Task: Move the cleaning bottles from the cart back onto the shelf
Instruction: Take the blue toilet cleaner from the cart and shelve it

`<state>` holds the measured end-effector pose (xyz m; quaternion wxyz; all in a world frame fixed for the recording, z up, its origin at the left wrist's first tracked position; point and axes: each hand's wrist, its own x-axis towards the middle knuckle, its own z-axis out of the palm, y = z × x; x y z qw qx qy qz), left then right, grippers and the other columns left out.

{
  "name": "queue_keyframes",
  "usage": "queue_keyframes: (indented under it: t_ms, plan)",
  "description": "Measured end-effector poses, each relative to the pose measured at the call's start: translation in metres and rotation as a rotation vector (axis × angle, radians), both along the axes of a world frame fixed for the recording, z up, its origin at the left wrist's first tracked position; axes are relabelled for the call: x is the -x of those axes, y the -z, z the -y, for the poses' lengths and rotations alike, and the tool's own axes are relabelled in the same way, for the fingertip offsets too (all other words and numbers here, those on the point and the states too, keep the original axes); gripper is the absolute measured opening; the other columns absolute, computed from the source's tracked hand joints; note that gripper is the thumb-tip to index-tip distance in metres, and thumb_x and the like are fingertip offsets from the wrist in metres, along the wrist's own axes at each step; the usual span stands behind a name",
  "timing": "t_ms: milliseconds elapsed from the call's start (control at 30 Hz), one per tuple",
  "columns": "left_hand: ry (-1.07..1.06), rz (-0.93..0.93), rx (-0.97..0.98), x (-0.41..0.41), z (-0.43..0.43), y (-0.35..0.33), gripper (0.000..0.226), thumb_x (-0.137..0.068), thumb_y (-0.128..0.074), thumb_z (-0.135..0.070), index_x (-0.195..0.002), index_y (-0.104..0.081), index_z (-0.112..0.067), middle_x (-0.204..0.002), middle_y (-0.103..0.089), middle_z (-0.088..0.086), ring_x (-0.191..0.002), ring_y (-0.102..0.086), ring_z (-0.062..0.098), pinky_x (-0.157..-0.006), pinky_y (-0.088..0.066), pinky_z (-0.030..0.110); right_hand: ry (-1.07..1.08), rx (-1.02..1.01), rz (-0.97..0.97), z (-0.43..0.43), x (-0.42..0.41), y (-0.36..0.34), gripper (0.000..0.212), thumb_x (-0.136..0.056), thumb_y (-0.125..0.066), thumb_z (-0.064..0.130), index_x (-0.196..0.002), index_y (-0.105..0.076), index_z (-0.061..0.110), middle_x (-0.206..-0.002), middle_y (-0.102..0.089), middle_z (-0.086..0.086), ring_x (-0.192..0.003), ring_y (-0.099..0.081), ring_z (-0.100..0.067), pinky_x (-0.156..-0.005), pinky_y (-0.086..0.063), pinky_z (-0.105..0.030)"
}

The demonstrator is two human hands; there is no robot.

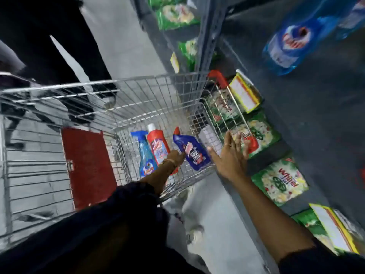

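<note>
Nearest to me, both forearms reach forward over the near rim of the cart (59, 86). Left hand (176, 155) is down inside the basket, its fingers at the lower body of the dark blue bottle (190, 150); I cannot tell whether that grip has closed, since the fingers are hidden behind the wrist and motion blur. Right hand (232, 155) hovers flat and spread at the cart's right wall, holding nothing. Three cleaning bottles lie on the wire floor at the far right corner of the basket: the blue spray bottle (145, 155), the red bottle (158, 145) with a white cap just beside it, then the dark blue one with its angled red neck, slightly apart. Judgement: rigid plastic, liquid-filled, so moderately heavy, with glossy labels that may slip; best taken round the waist or narrow neck, the sprayer below its trigger. Lifting room is straight up only; the wire walls stand close on two sides. Beyond the right wall is the shelf (316, 125), its lower edge crowded with green detergent packs (280, 180); the darker stretch higher up, by another blue bottle (286, 46), looks more open.
</note>
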<state>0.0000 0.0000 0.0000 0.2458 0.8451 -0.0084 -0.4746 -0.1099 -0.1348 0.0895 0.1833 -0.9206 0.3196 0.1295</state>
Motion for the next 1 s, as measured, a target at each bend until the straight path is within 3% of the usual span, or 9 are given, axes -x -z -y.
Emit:
queue_keyframes:
  t_ms: [100, 233, 400, 533, 667, 800, 867, 933, 1000]
  plan:
    - [-0.165, -0.075, -0.001, 0.0, 0.017, 0.02, 0.056, -0.095, -0.048, -0.036, -0.127, -0.05, 0.011, -0.133, -0.053, 0.029, -0.123, -0.051, 0.04, -0.097, -0.041, 0.039, -0.034, 0.136, -0.032, 0.006, -0.005, 0.015, 0.087, -0.086, -0.043, 0.057, -0.149, -0.007, 0.01, -0.156, -0.026, -0.015, -0.148, 0.001, -0.029, -0.113, 0.017, -0.045]
    - [-0.493, -0.234, 0.138, 0.006, 0.033, 0.044, 0.08, -0.081, -0.059, -0.045, -0.137, -0.037, 0.007, -0.144, -0.043, 0.026, -0.133, -0.043, 0.037, -0.109, -0.034, 0.04, -0.087, 0.173, -0.015, 0.006, -0.001, 0.018, 0.079, -0.082, -0.038, 0.054, -0.147, -0.022, 0.013, -0.151, -0.038, -0.014, -0.147, -0.012, -0.032, -0.116, 0.005, -0.051]
    - [-0.763, -0.066, 0.084, 0.003, 0.06, 0.068, 0.079, -0.07, -0.081, -0.03, -0.129, -0.039, 0.004, -0.13, -0.056, 0.023, -0.118, -0.057, 0.033, -0.083, -0.044, 0.032, -0.113, 0.193, -0.029, 0.005, -0.001, 0.013, 0.078, -0.083, -0.033, 0.053, -0.149, -0.018, 0.016, -0.155, -0.03, -0.01, -0.148, -0.005, -0.031, -0.117, 0.007, -0.05]
    - [-0.621, 0.015, 0.097, -0.005, 0.054, 0.071, 0.067, -0.062, -0.086, -0.028, -0.106, -0.042, -0.005, -0.114, -0.064, 0.023, -0.1, -0.064, 0.033, -0.08, -0.054, 0.041, -0.091, 0.147, -0.052, 0.005, -0.003, 0.012, 0.078, -0.085, -0.035, 0.055, -0.149, -0.014, 0.017, -0.157, -0.027, -0.009, -0.148, -0.001, -0.03, -0.117, 0.005, -0.054]
    - [-0.401, 0.022, 0.206, -0.022, 0.042, 0.041, 0.065, -0.063, -0.085, -0.027, -0.107, -0.041, -0.01, -0.103, -0.062, 0.011, -0.09, -0.065, 0.03, -0.073, -0.056, 0.039, -0.074, 0.09, -0.033, 0.008, -0.004, 0.01, 0.08, -0.088, -0.037, 0.059, -0.15, -0.009, 0.016, -0.157, -0.027, -0.008, -0.148, -0.002, -0.026, -0.117, 0.009, -0.051]
    - [-0.322, 0.033, 0.451, -0.03, 0.024, -0.032, 0.057, -0.062, -0.085, -0.023, -0.105, -0.049, -0.018, -0.1, -0.067, 0.005, -0.073, -0.068, 0.013, -0.059, -0.057, 0.026, 0.059, -0.306, 0.091, 0.014, 0.003, -0.006, 0.078, -0.09, -0.045, 0.056, -0.15, -0.011, 0.019, -0.159, -0.02, -0.007, -0.148, -0.005, -0.021, -0.119, 0.007, -0.046]
    - [-0.319, 0.036, 0.605, -0.025, 0.016, -0.082, 0.058, -0.055, -0.088, -0.03, -0.102, -0.056, -0.02, -0.095, -0.072, 0.002, -0.069, -0.073, 0.01, -0.054, -0.057, 0.021, 0.295, -0.721, 0.254, 0.015, 0.006, -0.034, 0.071, -0.09, -0.055, 0.046, -0.147, -0.022, 0.021, -0.155, -0.031, -0.008, -0.142, -0.027, -0.021, -0.118, -0.019, -0.048]
    - [-0.294, 0.024, 0.722, -0.012, 0.011, -0.131, 0.07, -0.048, -0.088, -0.042, -0.108, -0.061, -0.018, -0.094, -0.075, 0.002, -0.073, -0.074, 0.01, -0.057, -0.057, 0.021, 0.43, -1.046, 0.416, 0.014, 0.014, -0.065, 0.047, -0.089, -0.06, 0.038, -0.133, -0.048, 0.025, -0.133, -0.06, -0.001, -0.118, -0.055, -0.013, -0.1, -0.046, -0.038]
    - [-0.224, 0.031, 0.803, 0.01, 0.009, -0.174, 0.062, -0.055, -0.082, -0.044, -0.109, -0.064, -0.018, -0.093, -0.076, 0.001, -0.076, -0.074, 0.012, -0.059, -0.057, 0.022, 0.461, -1.187, 0.537, 0.009, 0.037, -0.092, 0.017, -0.089, -0.062, 0.03, -0.105, -0.068, 0.028, -0.099, -0.075, 0.009, -0.091, -0.068, -0.007, -0.076, -0.055, -0.026]
